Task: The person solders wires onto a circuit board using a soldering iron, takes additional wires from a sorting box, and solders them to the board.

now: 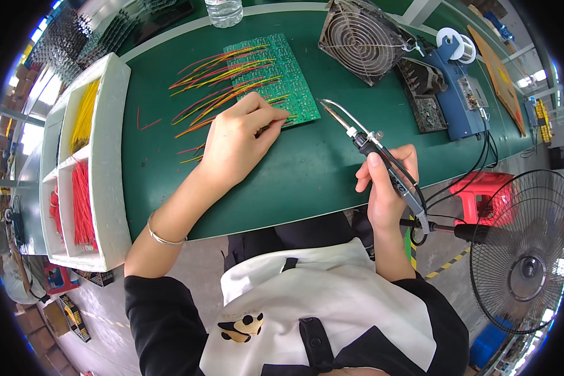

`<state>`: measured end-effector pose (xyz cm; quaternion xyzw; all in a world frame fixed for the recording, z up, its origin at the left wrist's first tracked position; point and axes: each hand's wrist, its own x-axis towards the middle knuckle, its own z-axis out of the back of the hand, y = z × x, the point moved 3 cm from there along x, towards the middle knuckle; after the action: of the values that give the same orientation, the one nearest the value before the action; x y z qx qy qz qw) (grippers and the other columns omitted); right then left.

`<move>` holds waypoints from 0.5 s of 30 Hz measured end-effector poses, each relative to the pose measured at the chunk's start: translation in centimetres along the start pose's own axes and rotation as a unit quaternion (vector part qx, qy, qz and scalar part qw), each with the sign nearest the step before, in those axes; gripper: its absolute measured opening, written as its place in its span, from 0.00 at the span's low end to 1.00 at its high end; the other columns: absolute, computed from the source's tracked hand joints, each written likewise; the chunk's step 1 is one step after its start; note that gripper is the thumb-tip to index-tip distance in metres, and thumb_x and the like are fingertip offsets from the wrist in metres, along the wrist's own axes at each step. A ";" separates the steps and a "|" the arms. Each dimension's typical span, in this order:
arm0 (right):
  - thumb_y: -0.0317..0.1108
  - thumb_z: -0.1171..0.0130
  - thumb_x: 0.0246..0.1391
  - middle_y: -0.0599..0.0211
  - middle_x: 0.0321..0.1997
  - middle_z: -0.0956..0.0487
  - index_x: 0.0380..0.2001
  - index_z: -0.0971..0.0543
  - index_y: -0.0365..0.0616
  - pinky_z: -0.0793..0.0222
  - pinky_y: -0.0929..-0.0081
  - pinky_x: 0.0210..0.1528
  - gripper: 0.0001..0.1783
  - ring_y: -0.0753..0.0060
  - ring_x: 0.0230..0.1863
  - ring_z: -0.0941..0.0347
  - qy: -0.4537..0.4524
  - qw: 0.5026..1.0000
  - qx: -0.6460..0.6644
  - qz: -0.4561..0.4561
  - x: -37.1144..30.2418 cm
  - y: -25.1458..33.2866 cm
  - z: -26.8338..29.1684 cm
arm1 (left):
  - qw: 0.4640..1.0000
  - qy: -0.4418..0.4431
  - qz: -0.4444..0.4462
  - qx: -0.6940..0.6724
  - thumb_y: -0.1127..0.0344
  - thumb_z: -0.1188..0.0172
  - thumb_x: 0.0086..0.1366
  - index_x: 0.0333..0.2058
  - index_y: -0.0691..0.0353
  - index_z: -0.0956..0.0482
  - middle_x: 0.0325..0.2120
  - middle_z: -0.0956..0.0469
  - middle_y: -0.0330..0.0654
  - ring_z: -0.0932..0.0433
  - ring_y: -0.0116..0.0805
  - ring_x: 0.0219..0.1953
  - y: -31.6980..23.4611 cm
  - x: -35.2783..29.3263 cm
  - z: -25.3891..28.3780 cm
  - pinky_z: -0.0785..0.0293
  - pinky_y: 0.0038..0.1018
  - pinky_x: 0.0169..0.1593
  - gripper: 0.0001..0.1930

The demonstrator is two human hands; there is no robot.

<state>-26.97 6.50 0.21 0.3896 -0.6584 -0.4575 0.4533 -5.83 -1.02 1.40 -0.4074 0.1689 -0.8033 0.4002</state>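
A green circuit board (294, 75) lies on the green-topped bench, with red and yellow wires (219, 69) fanning out to its left. Over the board's near edge is my left hand (241, 135), thumb and forefinger pinched together at a wire end; the wire in the pinch is mostly hidden by the fingers. My right hand (385, 182) grips a soldering iron (382, 156) with a thin metal feed tube along it. The iron's tip is raised to the right of the board, apart from it.
A white foam box (109, 156) with yellow and red wires in compartments stands at the left. Behind right are a boxed fan with a round grille (360, 44), a blue solder feeder (460, 100) and a solder spool (464, 49). A black pedestal fan (526, 276) and red stool (482, 194) are at right.
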 end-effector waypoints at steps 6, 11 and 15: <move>0.26 0.40 0.49 0.59 0.18 0.25 0.28 0.37 0.40 0.36 0.86 0.16 0.14 0.79 0.14 0.30 0.019 1.000 -0.005 -0.013 -0.1 0.0 -0.1 | 1.000 0.008 -0.001 0.015 0.79 0.40 0.52 0.30 0.66 0.20 0.23 0.29 0.38 0.31 0.24 0.19 0.0 0.0 0.0 0.33 0.20 0.24 0.06; 0.25 0.41 0.48 0.59 0.21 0.25 0.27 0.37 0.40 0.35 0.86 0.16 0.13 0.80 0.16 0.30 0.038 0.999 -0.008 -0.023 -0.1 0.0 -0.4 | 1.000 0.015 0.006 0.022 0.75 0.40 0.51 0.28 0.63 0.20 0.25 0.28 0.40 0.26 0.37 0.23 0.0 0.0 0.0 0.28 0.28 0.28 0.05; 0.24 0.40 0.48 0.60 0.22 0.24 0.26 0.37 0.40 0.35 0.86 0.16 0.13 0.81 0.17 0.29 0.060 0.997 -0.022 -0.038 -0.1 0.2 -0.8 | 1.000 0.012 -0.006 0.015 0.79 0.40 0.51 0.30 0.66 0.20 0.24 0.29 0.39 0.31 0.26 0.20 0.1 -0.1 0.0 0.32 0.21 0.25 0.06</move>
<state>-26.19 6.42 0.52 0.4314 -0.6041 -0.4645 0.4829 -5.78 -1.00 1.30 -0.3931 0.1590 -0.8129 0.3993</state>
